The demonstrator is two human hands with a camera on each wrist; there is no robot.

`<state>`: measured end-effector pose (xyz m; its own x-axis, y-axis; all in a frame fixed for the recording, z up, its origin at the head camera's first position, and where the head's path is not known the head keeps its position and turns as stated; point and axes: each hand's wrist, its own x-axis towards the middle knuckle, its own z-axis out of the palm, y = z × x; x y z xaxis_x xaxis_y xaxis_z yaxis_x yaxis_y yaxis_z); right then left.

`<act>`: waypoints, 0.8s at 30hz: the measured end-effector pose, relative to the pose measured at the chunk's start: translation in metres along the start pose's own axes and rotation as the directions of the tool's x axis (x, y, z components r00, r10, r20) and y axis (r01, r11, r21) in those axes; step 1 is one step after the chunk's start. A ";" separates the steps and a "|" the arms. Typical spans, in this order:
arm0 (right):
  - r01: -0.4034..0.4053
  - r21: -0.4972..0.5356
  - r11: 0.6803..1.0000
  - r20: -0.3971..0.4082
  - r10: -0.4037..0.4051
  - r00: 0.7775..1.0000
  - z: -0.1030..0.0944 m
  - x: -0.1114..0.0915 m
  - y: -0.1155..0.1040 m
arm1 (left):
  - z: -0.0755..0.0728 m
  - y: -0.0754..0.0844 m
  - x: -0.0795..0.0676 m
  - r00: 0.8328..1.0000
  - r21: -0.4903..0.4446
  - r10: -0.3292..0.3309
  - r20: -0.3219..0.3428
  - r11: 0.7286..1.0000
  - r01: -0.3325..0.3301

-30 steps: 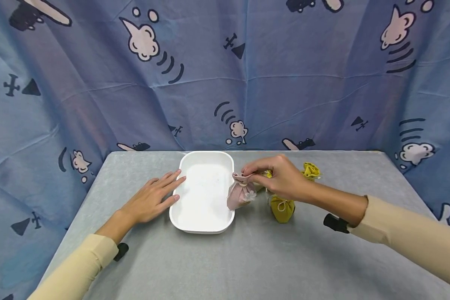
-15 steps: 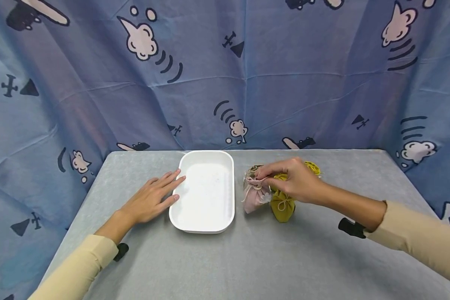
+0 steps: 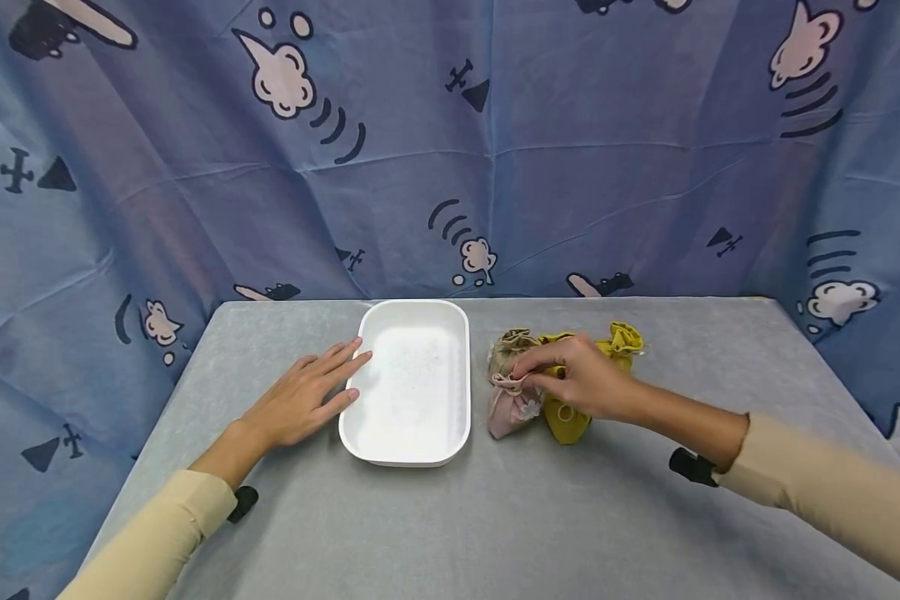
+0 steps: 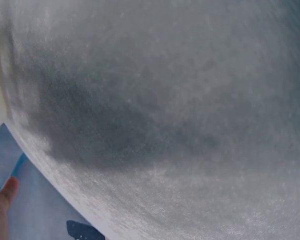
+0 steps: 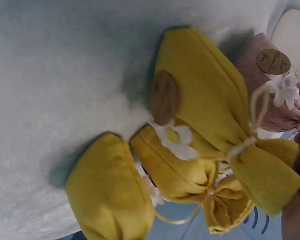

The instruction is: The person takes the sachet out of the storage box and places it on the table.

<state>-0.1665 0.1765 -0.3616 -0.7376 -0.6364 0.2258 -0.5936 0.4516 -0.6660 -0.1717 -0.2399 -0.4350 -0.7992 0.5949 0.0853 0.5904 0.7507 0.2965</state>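
My right hand [image 3: 588, 379] pinches the gathered neck of a pink drawstring pouch [image 3: 507, 414] between thumb and fingers, just right of the white tray [image 3: 412, 375]. In the right wrist view the pink pouch [image 5: 260, 82] shows a round tag and a white flower; part of my hand is at the right edge. Fingers of my left hand [image 3: 300, 400] lie straight on the tray's left rim. A beige pouch [image 3: 506, 350] stands behind the pink one. Yellow pouches [image 5: 205, 85] cluster beside it, partly hidden by my right hand in the head view.
Grey cloth covers the table [image 3: 435, 533]. A blue patterned curtain [image 3: 390, 192] hangs behind and along both sides. In the left wrist view, mostly grey cloth [image 4: 190, 100] shows, with part of a thumb [image 4: 9, 190] at lower left.
My right hand has carried the pink pouch rightward from the tray's right edge, then slightly lower, in front of the beige pouch. My left hand stays at the tray rim.
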 end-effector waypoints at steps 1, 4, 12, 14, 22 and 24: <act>0.004 -0.003 1.000 0.001 -0.004 1.000 0.001 -0.001 0.001 | 0.000 0.000 0.000 1.000 0.000 0.001 0.000 1.000 -0.001; 0.014 -0.016 1.000 0.001 -0.014 1.000 0.002 -0.003 0.004 | 0.000 0.001 0.001 1.000 -0.001 0.000 0.002 1.000 0.000; 0.046 -0.161 0.986 0.105 -0.029 0.994 -0.008 -0.006 0.007 | -0.003 0.002 0.002 1.000 0.029 0.001 0.013 1.000 -0.002; 0.079 -0.279 0.957 0.139 -0.041 0.989 -0.014 -0.008 0.006 | -0.005 0.002 0.002 1.000 0.055 0.008 0.019 0.998 -0.009; 0.073 -0.640 0.765 -0.044 -0.131 0.990 -0.052 -0.022 0.013 | -0.018 0.002 0.005 0.999 0.088 0.039 -0.008 0.995 -0.038; -0.028 -0.673 0.739 -0.110 -0.062 0.992 -0.061 -0.025 0.021 | -0.023 0.002 0.008 0.998 0.077 0.027 -0.051 0.997 -0.023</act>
